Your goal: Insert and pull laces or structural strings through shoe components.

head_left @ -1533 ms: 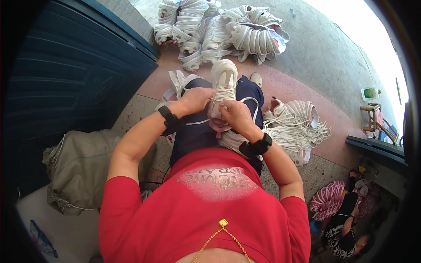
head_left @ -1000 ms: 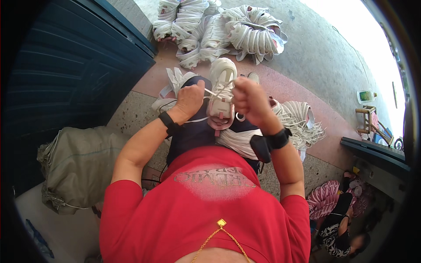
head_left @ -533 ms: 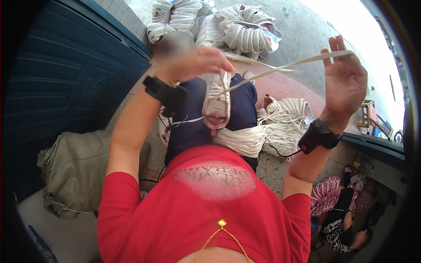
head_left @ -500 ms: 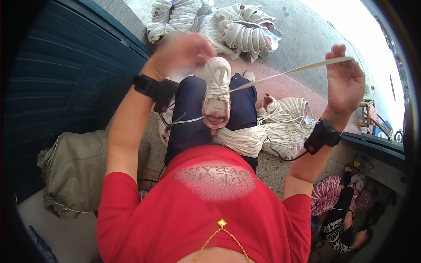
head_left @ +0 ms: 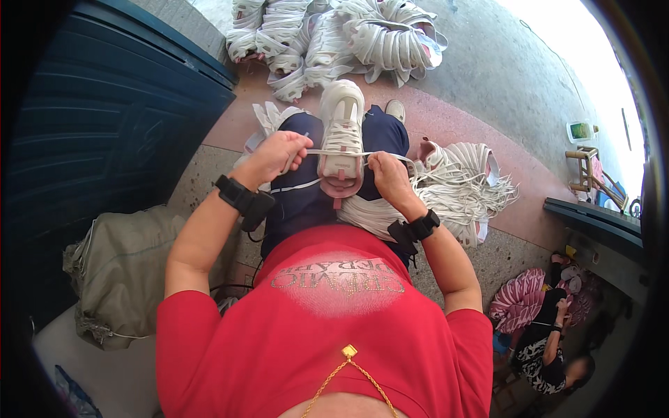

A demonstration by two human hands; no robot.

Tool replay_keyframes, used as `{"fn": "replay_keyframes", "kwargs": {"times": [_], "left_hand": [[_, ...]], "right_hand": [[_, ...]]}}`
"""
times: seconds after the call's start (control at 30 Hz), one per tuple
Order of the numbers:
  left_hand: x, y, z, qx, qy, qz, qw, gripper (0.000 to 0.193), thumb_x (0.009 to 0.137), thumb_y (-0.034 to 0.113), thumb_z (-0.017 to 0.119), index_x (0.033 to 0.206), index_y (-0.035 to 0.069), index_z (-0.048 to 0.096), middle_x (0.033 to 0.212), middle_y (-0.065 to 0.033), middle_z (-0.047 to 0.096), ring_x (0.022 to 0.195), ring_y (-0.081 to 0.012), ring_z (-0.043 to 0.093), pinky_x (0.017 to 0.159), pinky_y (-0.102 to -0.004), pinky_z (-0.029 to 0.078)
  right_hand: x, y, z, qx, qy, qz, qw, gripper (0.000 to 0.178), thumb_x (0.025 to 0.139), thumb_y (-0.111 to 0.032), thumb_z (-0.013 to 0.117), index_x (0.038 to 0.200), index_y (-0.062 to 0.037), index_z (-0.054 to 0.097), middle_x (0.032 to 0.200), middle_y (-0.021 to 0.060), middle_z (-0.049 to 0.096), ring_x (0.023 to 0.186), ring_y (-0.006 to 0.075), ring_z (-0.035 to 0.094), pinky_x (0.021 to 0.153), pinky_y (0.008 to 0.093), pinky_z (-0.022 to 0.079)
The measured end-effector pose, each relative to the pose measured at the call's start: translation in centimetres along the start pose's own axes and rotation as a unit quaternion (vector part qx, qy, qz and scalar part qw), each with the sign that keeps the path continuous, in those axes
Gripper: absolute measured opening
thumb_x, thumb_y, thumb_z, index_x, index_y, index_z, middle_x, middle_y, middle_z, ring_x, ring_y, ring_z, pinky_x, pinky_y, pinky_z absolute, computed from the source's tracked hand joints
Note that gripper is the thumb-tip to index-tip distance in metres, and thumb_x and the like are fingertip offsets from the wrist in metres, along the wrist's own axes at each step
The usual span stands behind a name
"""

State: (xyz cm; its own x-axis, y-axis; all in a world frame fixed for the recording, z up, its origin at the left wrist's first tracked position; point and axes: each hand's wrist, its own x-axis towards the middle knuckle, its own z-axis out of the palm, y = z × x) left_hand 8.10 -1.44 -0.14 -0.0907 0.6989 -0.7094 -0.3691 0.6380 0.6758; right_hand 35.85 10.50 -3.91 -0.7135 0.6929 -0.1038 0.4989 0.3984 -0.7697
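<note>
A white and beige sneaker with pink trim rests between my thighs, its toe pointing away from me. White shoelace crosses its upper part in several rows. To the left of the shoe, my left hand is closed on one lace end, and a thin greyish tip pokes out past its fingers. My right hand pinches the lace close to the shoe's right side. Between the two hands the lace runs nearly straight across the shoe. A thick bundle of white laces lies over my right thigh.
Strung-together white shoes are heaped on the floor ahead, with more shoes and laces at my right. A dark blue door stands left, beside a grey-green sack. Another person sits at lower right near pink shoes.
My right hand has come down and inward from far right to the shoe's side. My left hand has moved down from above the toe. The lace now lies across the shoe.
</note>
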Motion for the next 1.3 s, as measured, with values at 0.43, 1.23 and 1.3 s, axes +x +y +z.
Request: {"fn": "replay_keyframes", "kwargs": {"times": [0.43,1.23,1.3], "left_hand": [[-0.1,-3.2,3.8,0.587,0.237,0.421,0.649,0.007,0.08,0.013,0.071,0.082,0.006,0.072,0.089,-0.0069,0.067,0.104,-0.0312,0.058,0.089,-0.0442,0.046],[1.3,-2.5,4.4,0.612,0.17,0.37,0.678,0.014,0.083,0.016,0.07,0.076,0.004,0.068,0.08,-0.0112,0.067,0.09,-0.0323,0.058,0.079,-0.0417,0.047],[1.8,-2.9,4.0,0.59,0.18,0.338,0.711,0.017,0.083,0.019,0.071,0.075,0.004,0.069,0.079,-0.0121,0.067,0.089,-0.0327,0.058,0.08,-0.0412,0.047]], "right_hand": [[1.0,-0.1,3.7,-0.075,0.151,-0.057,0.984,0.007,0.091,-0.01,0.059,0.092,-0.0037,0.062,0.087,0.0154,0.064,0.087,0.0356,0.061,0.078,0.0459,0.047],[0.7,-1.8,1.9,-0.21,0.151,-0.125,0.958,0.008,0.085,-0.02,0.068,0.089,-0.0136,0.07,0.088,0.0033,0.063,0.09,0.0252,0.058,0.078,0.041,0.043],[0.7,-1.6,1.8,-0.21,0.156,-0.12,0.958,0.008,0.086,-0.021,0.067,0.087,-0.0136,0.07,0.087,0.0031,0.062,0.089,0.025,0.058,0.077,0.0409,0.042]]}}
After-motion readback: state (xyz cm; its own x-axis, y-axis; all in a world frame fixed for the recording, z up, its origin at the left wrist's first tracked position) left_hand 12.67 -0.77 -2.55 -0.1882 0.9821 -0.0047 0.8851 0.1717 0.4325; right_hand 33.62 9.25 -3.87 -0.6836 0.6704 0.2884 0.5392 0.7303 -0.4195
